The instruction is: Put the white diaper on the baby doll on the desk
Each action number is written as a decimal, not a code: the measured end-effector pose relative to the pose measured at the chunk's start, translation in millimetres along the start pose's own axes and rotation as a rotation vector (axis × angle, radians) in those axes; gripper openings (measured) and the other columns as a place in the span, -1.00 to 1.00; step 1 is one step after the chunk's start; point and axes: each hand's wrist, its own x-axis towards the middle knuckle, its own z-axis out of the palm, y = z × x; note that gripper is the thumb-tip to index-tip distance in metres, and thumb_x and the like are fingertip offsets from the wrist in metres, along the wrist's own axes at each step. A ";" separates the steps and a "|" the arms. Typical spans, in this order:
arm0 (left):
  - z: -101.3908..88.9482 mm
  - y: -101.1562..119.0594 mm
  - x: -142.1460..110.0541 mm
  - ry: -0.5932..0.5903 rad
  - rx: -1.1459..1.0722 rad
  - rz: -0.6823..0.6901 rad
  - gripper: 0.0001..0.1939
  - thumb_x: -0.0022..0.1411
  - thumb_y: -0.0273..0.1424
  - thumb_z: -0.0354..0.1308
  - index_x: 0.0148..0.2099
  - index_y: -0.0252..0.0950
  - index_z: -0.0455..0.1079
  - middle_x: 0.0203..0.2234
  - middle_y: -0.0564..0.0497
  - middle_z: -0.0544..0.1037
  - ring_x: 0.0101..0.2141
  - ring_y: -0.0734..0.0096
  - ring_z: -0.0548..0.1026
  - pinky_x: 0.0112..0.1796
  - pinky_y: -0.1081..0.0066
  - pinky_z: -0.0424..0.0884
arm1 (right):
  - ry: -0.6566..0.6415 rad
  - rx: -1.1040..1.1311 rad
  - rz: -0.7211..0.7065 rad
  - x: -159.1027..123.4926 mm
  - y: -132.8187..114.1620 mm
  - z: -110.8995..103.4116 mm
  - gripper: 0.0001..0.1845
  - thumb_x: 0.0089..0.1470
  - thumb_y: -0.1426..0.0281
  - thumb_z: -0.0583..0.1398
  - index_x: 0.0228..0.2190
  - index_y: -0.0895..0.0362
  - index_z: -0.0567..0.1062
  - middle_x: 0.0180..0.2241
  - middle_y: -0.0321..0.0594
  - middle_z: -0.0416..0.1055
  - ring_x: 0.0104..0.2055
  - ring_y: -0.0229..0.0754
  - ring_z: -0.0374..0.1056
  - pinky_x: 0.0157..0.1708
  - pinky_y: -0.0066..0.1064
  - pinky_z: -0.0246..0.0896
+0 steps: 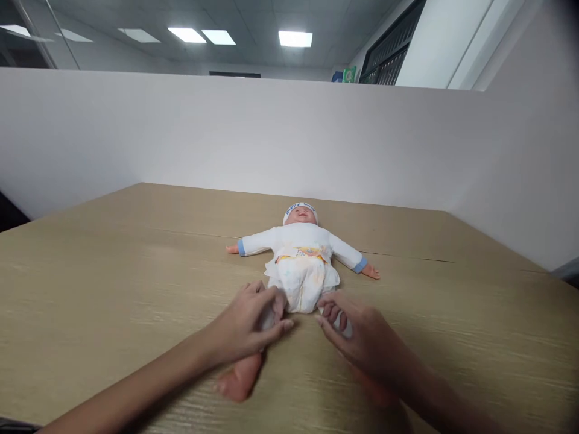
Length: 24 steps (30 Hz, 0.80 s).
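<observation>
A baby doll (302, 235) lies on its back with its head away from me and its arms spread. It wears a white top with blue cuffs, a lettered white headband (300, 205) and a white diaper (302, 280) with a coloured waistband. My left hand (253, 319) curls round white cloth at the doll's leg on the left, its thumb stretched below the fingers. At the other leg, my right hand (350, 325) has bent fingers closed on white cloth beside the diaper's edge. One bare doll foot (240, 380) shows under my left wrist; my right forearm mostly hides the other.
The doll rests on a wood-grain table (136, 289) with seams running across it. A white partition (253, 132) rises behind the far edge, and another white panel (520, 169) stands along the right side.
</observation>
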 end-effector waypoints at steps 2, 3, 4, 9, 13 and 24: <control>3.0 -5.0 8.4 0.073 -0.017 -0.081 -0.71 0.42 -0.07 0.24 -0.14 -0.18 0.39 -0.24 0.01 0.58 -0.17 0.15 0.46 -0.09 0.19 0.31 | 0.011 -0.022 0.038 10.6 7.5 2.1 -0.96 0.35 0.35 0.22 -0.22 0.02 0.44 -0.33 -0.29 0.47 -0.32 -0.12 0.42 -0.29 -0.25 0.29; 4.8 -6.0 13.0 0.088 0.001 -0.110 -0.68 0.41 -0.05 0.25 -0.16 -0.19 0.37 -0.26 0.01 0.58 -0.19 0.15 0.47 -0.10 0.19 0.31 | 0.014 -0.047 0.043 15.2 8.3 3.9 -0.90 0.36 0.33 0.22 -0.26 0.02 0.42 -0.35 -0.30 0.45 -0.33 -0.12 0.40 -0.30 -0.25 0.26; 6.8 -6.4 17.5 0.093 0.027 -0.130 -0.65 0.39 -0.02 0.26 -0.21 -0.19 0.36 -0.31 0.01 0.57 -0.23 0.15 0.47 -0.12 0.19 0.31 | 0.021 -0.081 0.042 18.6 7.7 6.5 -0.84 0.36 0.32 0.23 -0.31 0.03 0.39 -0.37 -0.31 0.42 -0.35 -0.12 0.37 -0.32 -0.25 0.22; 17.1 -7.2 30.2 0.135 0.071 -0.122 -0.59 0.41 -0.08 0.24 -0.41 -0.19 0.31 -0.51 0.06 0.51 -0.34 0.20 0.45 -0.18 0.22 0.27 | 0.091 -0.178 0.007 16.7 3.2 23.9 -0.75 0.34 0.38 0.23 -0.40 0.04 0.33 -0.35 -0.26 0.37 -0.33 -0.10 0.33 -0.32 -0.25 0.18; 19.4 -10.7 27.6 0.196 0.031 -0.037 -0.70 0.39 -0.20 0.25 -0.37 -0.20 0.40 -0.39 0.03 0.56 -0.26 0.21 0.48 -0.13 0.22 0.34 | 0.118 -0.134 -0.015 8.0 4.1 28.9 -0.97 0.34 0.40 0.22 -0.23 0.05 0.45 -0.19 -0.15 0.43 -0.17 0.00 0.39 -0.19 -0.17 0.32; 20.9 -10.3 26.7 0.219 -0.100 -0.036 -0.88 0.38 -0.28 0.23 -0.17 -0.19 0.41 -0.15 -0.02 0.57 -0.07 0.10 0.50 -0.01 0.17 0.39 | 0.129 -0.059 0.076 11.2 -1.6 26.7 -0.88 0.31 0.29 0.24 -0.19 0.03 0.40 -0.28 -0.18 0.46 -0.20 0.05 0.40 -0.21 -0.15 0.29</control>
